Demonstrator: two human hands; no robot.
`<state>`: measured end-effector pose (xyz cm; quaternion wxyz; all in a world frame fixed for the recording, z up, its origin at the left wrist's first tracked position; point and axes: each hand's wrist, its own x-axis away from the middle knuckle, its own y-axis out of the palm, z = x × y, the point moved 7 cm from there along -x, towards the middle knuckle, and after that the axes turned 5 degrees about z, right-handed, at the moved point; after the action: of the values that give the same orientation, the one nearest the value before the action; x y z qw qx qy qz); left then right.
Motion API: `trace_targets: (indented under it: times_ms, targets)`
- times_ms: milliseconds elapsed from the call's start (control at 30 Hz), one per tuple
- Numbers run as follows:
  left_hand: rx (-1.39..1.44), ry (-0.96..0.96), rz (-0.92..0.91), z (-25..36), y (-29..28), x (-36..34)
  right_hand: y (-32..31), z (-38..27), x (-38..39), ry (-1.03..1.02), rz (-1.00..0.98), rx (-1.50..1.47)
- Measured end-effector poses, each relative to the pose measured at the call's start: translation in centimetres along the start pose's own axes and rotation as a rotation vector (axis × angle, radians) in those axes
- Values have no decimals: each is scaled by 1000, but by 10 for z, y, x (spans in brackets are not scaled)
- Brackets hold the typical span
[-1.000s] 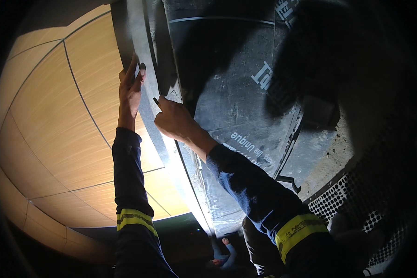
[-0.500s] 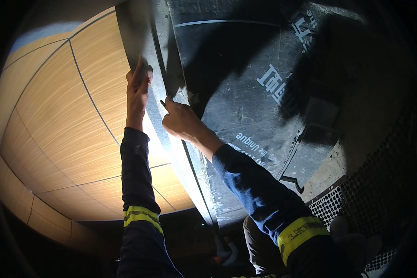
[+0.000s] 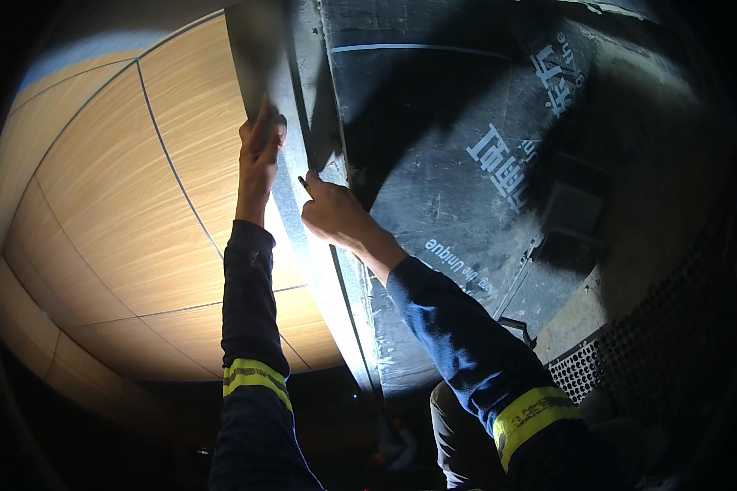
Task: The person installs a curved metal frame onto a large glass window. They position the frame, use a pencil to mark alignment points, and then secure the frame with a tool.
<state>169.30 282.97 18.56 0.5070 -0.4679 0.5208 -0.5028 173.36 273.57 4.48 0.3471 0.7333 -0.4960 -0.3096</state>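
The right hand (image 3: 334,217) pinched a thin dark stick (image 3: 304,184); the left hand (image 3: 258,168) touched a long flat grey strip (image 3: 259,57), its grip I could not tell.

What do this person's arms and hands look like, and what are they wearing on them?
The left hand and right hand are bare, without gloves. Long dark navy sleeves, the left sleeve and right sleeve, reach the wrists. Each carries a bright yellow band, left and right, with a patchy darker stripe along it. No cables show on them.
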Motion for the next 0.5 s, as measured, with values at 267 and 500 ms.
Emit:
trace_targets:
  times_ms: [267, 500]
  targets:
    - [2, -31, -5, 0, 2, -2, 12, 5, 1, -314, -113, 354]
    - [61, -46, 24, 9, 3, -2, -7, -2, -1, 84, -184, 21]
